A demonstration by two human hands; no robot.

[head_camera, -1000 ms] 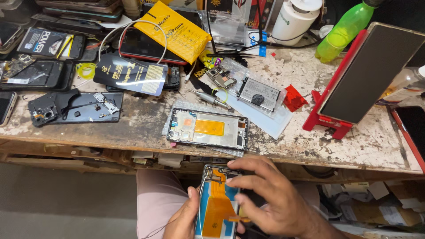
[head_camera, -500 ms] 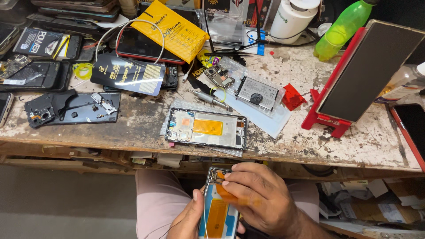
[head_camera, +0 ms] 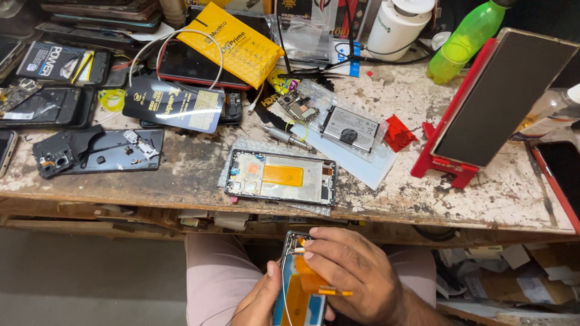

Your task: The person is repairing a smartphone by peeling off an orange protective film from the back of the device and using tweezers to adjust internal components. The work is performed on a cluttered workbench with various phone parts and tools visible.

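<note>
- An opened phone (head_camera: 299, 290) with its back off sits low in the view, over the person's lap, below the edge of the tabletop (head_camera: 471, 193).
- Orange flat strips show inside the phone.
- The left hand (head_camera: 257, 302) holds the phone from the side and below, with the thumb on its left edge.
- The right hand (head_camera: 356, 281) lies across the phone, fingers curled, and its fingertips (head_camera: 309, 241) press near the top end.
- A thin orange-and-grey tool (head_camera: 335, 292) sticks out from under the right hand; I cannot tell just how it is held.
- On the tabletop just above lies an empty phone frame (head_camera: 281, 177) with an orange patch, on a clear plastic bag.
- Behind it are a small screwdriver (head_camera: 281, 136) and a grey battery (head_camera: 353, 128).
- A red stand (head_camera: 438, 166) to the right props up a dark tablet (head_camera: 504, 96).
- A green bottle (head_camera: 462, 45) and a white jar (head_camera: 396, 27) stand at the back.
- A yellow packet (head_camera: 232, 42) and other phone parts lie on the left.
</note>
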